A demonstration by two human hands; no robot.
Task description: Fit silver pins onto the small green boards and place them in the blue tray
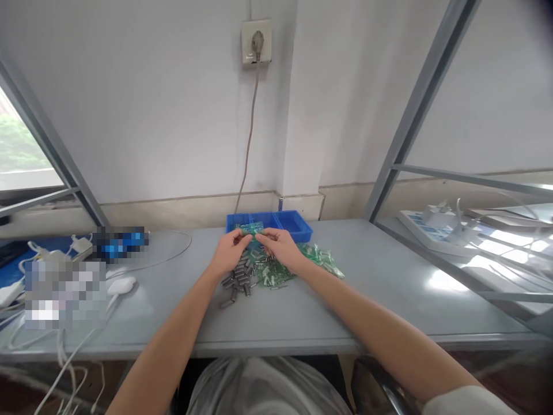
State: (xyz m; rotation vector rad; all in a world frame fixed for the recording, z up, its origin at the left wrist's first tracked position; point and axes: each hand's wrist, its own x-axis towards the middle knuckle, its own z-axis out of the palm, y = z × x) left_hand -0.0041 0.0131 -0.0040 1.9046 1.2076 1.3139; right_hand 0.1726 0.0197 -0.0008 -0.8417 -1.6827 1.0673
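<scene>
Between my two hands is a green circuit board (pixel 252 228), raised in front of a blue divided tray (pixel 298 227). My left hand (pixel 231 249) pinches the board's left side with thumb and forefinger. On the other side, my right hand (pixel 280 246) is closed with its fingertips on the board's right edge. Under the hands lies a heap of grey metal cylinders (pixel 239 276), at the left. Beside it is a pile of small green boards (pixel 272 274) with silvery parts, and more green boards (pixel 324 259) lie right of my right wrist.
White cables and adapters (pixel 123 286) spread over the table's left end. A power cord (pixel 249 138) hangs from the wall socket (pixel 257 41) down behind the tray. Slanted metal frame posts (pixel 415 115) rise at both sides. White devices (pixel 444 225) lie beyond the right post.
</scene>
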